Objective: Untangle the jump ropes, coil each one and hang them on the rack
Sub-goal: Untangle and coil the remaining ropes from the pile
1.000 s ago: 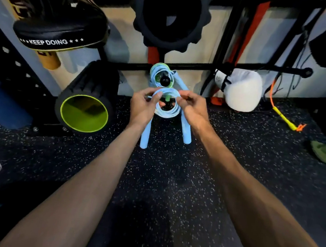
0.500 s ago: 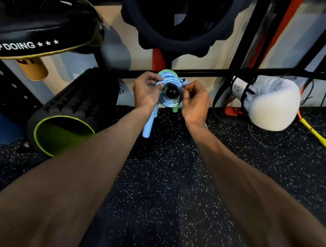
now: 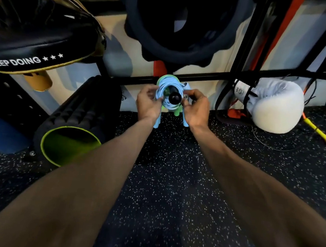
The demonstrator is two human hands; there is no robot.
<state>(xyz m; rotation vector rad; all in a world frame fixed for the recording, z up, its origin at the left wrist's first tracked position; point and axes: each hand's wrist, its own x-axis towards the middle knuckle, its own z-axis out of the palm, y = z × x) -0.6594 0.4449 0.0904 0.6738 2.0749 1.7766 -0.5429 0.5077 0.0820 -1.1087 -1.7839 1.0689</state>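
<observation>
change: the blue rope (image 3: 162, 90), which was being held out in front of and below the peg (image 3: 174, 98) a second ago, is now sitting around it; the peg's black knob is poking through the coil's opening.
left hand (image 3: 148, 103): fingers curled, pinching the coil's left edge.
right hand (image 3: 195, 108): pinching the coil's right edge; the fingertips are partly hidden.
rope position: hanging around the peg on the lower bar of the rack (image 3: 214, 76), just in front of the green rope (image 3: 168, 77), which is already hanging there. The two blue handles (image 3: 156, 122) are dangling below the hands.
view: the head is moving in closer, so the boxing glove (image 3: 277, 108) and foam roller (image 3: 71, 133) are filling more of the frame.
meaning: by my reading, the hanging step for the blue rope is finishing; with the coil past the knob it is likely staying put on release.
remaining: neither hand is letting go yet. Whether the coil is seated fully back cannot be told.
risk: the loops are looking loose, so an uneven release may be spilling a turn off the knob.
</observation>
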